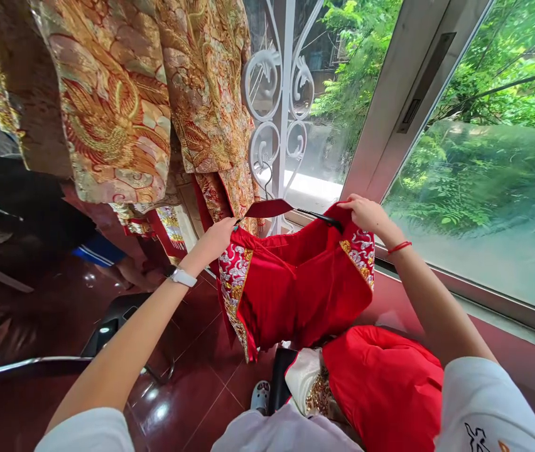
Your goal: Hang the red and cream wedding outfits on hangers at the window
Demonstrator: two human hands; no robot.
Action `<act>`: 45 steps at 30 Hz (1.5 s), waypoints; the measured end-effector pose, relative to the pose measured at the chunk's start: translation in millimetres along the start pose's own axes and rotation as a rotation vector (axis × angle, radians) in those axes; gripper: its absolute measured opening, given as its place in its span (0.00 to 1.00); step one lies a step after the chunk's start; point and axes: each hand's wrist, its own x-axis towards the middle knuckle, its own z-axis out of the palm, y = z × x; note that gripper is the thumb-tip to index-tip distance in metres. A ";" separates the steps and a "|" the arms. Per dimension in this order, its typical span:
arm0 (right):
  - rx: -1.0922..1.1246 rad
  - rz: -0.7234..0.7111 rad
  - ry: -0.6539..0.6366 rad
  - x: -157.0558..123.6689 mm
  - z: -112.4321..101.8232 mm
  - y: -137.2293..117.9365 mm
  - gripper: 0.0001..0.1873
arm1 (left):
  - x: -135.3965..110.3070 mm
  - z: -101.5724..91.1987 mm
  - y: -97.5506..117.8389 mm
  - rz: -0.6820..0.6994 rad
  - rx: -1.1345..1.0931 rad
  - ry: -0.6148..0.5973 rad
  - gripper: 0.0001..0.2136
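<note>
1. Nearest, at the lower edge: white sleeves [86,433] and white clothing [289,433].
2. At lower right, in a heap: scarlet garment [385,383], beside a white piece [306,370] with gold beading.
3. Just left of the heap: white shoe [261,397] on dark red tiled floor [204,380].
4. On the left wrist: pale watch [183,277]. On the right wrist: red cord [399,247].
5. With left grip [216,242], grasps the left top corner of the red garment [291,289], fingers closed.
6. With right grip [368,216], grasps the right top corner, fingers closed likewise.
7. At centre, held up between both grips above the floor: same red garment, with gathered upper edge sagging open and silver-and-gold embroidery down both side panels.
8. Across the garment's opening: black hanger [318,216], partly hidden, with hook upward. Cannot tell whether hooked on anything.
9. Beyond, at upper left: hanging gold embroidered garments [117,125].
10. Behind the hanger: white scrolled ironwork [284,94].
11. At far left: person in dark clothing [22,198], blurred.
12. Farthest, through window [375,113]: green foliage [479,81].
</note>
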 end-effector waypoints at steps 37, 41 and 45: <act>0.503 0.267 0.241 -14.1 65.6 -123.5 0.36 | -6.2 8.7 1.6 -0.116 0.113 0.104 0.20; 0.463 0.221 0.246 2.5 62.3 -113.5 0.31 | -5.7 6.3 0.2 -0.110 0.045 0.114 0.24; 0.468 0.082 0.387 29.1 65.2 -93.2 0.31 | -6.4 8.1 1.2 -0.156 -0.011 0.203 0.28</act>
